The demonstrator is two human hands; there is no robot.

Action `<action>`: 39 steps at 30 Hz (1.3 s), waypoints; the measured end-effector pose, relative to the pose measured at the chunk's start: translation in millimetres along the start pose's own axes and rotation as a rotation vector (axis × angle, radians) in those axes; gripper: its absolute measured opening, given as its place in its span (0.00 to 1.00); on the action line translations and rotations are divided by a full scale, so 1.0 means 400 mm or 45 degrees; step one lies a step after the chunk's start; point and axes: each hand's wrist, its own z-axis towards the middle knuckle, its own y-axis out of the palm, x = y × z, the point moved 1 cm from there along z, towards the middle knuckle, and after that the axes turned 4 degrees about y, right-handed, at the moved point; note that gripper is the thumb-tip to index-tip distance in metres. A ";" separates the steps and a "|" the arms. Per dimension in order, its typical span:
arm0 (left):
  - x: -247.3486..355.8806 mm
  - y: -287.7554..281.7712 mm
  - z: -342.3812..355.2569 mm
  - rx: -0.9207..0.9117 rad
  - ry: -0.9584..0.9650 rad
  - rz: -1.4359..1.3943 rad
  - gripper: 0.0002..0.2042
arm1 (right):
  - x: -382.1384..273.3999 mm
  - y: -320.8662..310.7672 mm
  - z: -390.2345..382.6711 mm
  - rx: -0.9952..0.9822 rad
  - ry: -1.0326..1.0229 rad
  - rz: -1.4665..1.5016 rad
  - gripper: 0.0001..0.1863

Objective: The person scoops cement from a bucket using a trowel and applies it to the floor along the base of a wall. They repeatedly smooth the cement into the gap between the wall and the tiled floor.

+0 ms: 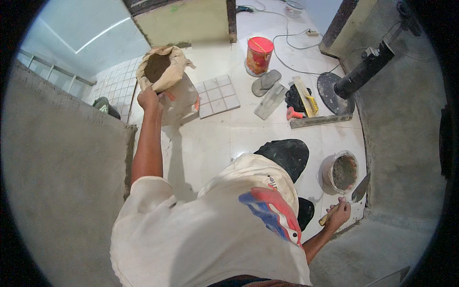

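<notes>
- Starting with the left wall [67, 143], corner edge close beside the left forearm [149, 143], so probably leaving little sideways room there.
- Clenching the near rim of the sack [176, 79] with the left grip [149, 99], arm stretched well ahead; mouth of the sack open, with dark powder [157, 67] inside.
- Passing to the gridded tile [219, 95], flat on the white floor [248, 134] just right of the sack.
- Reaching next the red pail [260, 60], farther ahead, and the grey float [271, 101], nearer and slanted.
- Coming to a dark-clad leg [287, 155], between sack and bucket [329, 174] in the view.
- Continuing to the yellow float [306, 98], with the bar [321, 121] across on the near side, then the round foot of the stand [329, 91].
- Judging the main relation to be here: bucket directly ahead of the right grip [339, 214], much nearer to that than to the left, holding grey mix [343, 173].
- Grasping the trowel [361, 189] by the handle in the right grip, long axis running forward and rightward, blade just beside the bucket's right side. Cannot tell the blade's height above the floor.
- Ending at the right wall [406, 143], close beyond the blade; likely offering more room leftward than rightward.
</notes>
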 end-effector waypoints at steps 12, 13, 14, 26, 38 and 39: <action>-0.113 0.026 0.009 0.268 -0.100 0.212 0.34 | 0.068 -0.015 0.095 -0.129 0.043 -0.051 0.21; -0.152 -0.004 0.041 0.305 -0.016 0.230 0.35 | 0.067 -0.003 0.104 -0.140 0.046 -0.035 0.21; -0.187 -0.035 0.077 0.341 0.078 0.259 0.36 | 0.069 0.001 0.099 -0.163 0.053 -0.035 0.21; -0.117 0.035 0.040 0.136 0.086 0.733 0.25 | 0.136 -0.136 0.097 0.025 0.223 -0.152 0.21; -0.106 -0.009 0.084 0.277 0.399 1.137 0.31 | 0.146 -0.125 0.149 -0.016 0.154 -0.186 0.22; -0.102 -0.012 0.121 0.254 0.404 1.192 0.31 | 0.135 -0.108 0.137 -0.028 0.156 -0.170 0.21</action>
